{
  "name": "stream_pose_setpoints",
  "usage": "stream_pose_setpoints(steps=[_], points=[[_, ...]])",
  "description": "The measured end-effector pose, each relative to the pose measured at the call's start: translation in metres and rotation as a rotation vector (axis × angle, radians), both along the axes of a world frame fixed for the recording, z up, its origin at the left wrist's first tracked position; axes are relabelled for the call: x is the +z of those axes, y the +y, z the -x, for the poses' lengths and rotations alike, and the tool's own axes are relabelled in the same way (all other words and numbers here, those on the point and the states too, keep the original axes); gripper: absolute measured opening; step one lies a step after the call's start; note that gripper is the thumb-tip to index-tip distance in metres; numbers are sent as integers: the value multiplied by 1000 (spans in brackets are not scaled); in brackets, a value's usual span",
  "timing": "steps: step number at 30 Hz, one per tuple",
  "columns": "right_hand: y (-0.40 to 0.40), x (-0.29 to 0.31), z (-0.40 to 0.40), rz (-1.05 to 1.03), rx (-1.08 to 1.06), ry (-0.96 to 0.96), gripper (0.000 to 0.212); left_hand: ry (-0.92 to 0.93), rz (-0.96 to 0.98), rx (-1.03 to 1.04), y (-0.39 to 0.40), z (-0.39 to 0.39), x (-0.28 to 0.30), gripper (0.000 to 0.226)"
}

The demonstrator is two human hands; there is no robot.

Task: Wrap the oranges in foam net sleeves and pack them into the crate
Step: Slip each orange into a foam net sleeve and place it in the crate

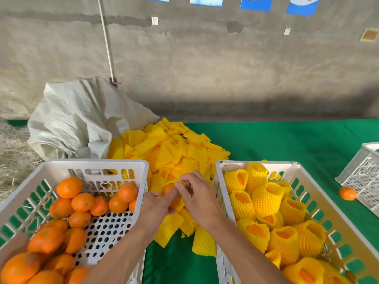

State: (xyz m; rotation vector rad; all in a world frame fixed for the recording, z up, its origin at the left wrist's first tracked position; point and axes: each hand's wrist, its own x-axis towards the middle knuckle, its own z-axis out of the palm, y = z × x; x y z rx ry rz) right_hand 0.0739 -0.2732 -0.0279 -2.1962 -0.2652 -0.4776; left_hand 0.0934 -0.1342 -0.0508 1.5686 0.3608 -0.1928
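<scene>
Orange (169,194) held mid-frame between both hands, above the gap between the two white crates, yellow foam net sleeve (178,202) partly over it, sleeve mouth stretched across the top of the fruit; left hand (158,208) curled around orange and sleeve from the left and below, thumb on the near side; right hand (196,196) pinching the sleeve rim at the top, fingers hooked into the net edge; directly under and beyond the hands, loose pile of flat yellow sleeves (174,152) spread on green table cover (287,140), a few more sleeves lying nearer between the crates; left crate (114,163) holding bare oranges (82,201), perforated floor partly visible on its right side; right crate (254,163) holding sleeved oranges (266,199), packed close, orange showing through the open sleeve ends; third white crate (363,173) at far right edge, only partly in view, one bare stray orange (348,193) on the cover touching its near-left corner; crumpled white woven sack (82,119) behind the left crate, just beside the sleeve pile; grey concrete wall (205,58) behind the table, white pipe (105,37) running down it, blue signs at the top edge
</scene>
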Motion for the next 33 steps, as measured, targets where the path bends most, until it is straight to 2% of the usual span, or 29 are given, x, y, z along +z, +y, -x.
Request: stream_pose_setpoints(steps=[3, 5, 8, 11, 13, 15, 17, 21, 24, 25, 27, 29, 31, 33], points=[[-2, -2, 0, -29, -17, 14, 18, 30, 240, -41, -5, 6, 3, 81], [-2, -2, 1, -20, -22, 41, 24, 29, 343, -141, -6, 9, 5, 68], [-1, -5, -1, 17, -62, 116, 32, 19, 451, -203, -4, 9, 13, 36], [-4, -8, -6, 60, -75, 188, 28, 57, 578, -229, -1, 8, 17, 28], [-7, -9, -7, 98, -72, 173, 25, 58, 574, -243, 2, 6, 14, 33], [-9, -8, -7, 114, -73, 145, 22, 56, 550, -232, 4, 5, 11, 57], [-9, -5, -7, 156, -90, 138, 19, 74, 490, -184, 4, 7, 11, 70], [2, 9, 3, 279, -149, -8, 14, 62, 259, -48, 3, 6, 10, 71], [8, 13, 10, 358, -124, -116, 11, 19, 146, -32, -1, 6, 8, 86], [8, 14, 10, 343, -127, -84, 15, -3, 175, -31, -2, 6, 8, 84], [5, 9, 9, 342, -146, 19, 31, -67, 329, -44, -2, 7, 9, 61], [3, 3, 9, 446, -155, 91, 46, -72, 479, -86, -1, 6, 14, 46], [2, -1, 7, 496, -149, 161, 51, -63, 564, -182, 1, 6, 15, 48], [0, -5, 2, 497, -147, 194, 49, -63, 555, -251, 0, 7, 11, 56]])
